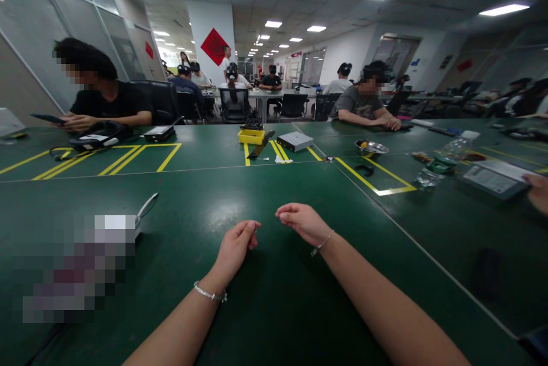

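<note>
Green gloss below, reaching both forearms over the table (265, 320), counting twelve o'clock as straight ahead from between the hands. Holding the left hand (236, 245) at eight o'clock, curling its fingers together and laying the thumb against the index finger, though being unable to tell whether pinching anything tiny there. Holding the right hand (303, 222) at three o'clock, bunching its fingers together with the thumb tucked in. Being unable to tell resting from hovering for either hand. Wearing a silvery bracelet (209, 293) on the left wrist and a thin chain (323, 244) on the right. Having a pixelated object (77, 269), too masked to identify, on the table between eight and nine o'clock, nearest to the left hand but well apart, trailing a pale cord (146, 206). Facing, near twelve, a yellow tray (251, 137) of black cables (252, 120), with a grey box (294, 141) near it toward one. Seeing a metal bowl (377, 149) at two, a clear bottle (445, 159) at half past two, and a flat grey case (492, 179) nearing three, beside another person's hand (538, 192). Making out a black headset (100, 136) around ten, before a person in black (113, 97).
</note>
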Motion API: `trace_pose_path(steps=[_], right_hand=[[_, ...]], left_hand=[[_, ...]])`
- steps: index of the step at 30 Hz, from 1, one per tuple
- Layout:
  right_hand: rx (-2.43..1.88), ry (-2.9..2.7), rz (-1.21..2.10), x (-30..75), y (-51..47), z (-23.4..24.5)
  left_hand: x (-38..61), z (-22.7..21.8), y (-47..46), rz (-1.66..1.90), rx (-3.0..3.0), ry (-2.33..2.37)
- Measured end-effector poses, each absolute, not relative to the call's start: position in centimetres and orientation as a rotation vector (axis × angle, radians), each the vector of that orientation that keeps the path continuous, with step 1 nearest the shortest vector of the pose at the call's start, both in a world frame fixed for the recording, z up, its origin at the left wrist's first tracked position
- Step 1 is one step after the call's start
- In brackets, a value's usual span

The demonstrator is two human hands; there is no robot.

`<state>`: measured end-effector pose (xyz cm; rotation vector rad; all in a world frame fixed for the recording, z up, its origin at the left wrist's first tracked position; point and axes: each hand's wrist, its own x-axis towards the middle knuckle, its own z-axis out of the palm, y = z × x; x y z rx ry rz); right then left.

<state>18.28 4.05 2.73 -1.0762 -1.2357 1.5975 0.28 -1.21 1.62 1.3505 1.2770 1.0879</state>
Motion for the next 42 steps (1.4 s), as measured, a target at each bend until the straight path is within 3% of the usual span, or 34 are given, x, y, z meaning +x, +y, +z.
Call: trace_pose_path(steps=[6, 42], right_hand=[[-0.979, -1.245, 1.845, 15.8, 1.8, 2.2], [-0.999, -1.349, 1.646, 15.0, 2.2, 0.6]], left_hand=[[0.3, 1.5, -1.0, 1.093, 1.287, 1.333], [0.7, 1.1, -0.9, 1.225, 1.406, 1.344]])
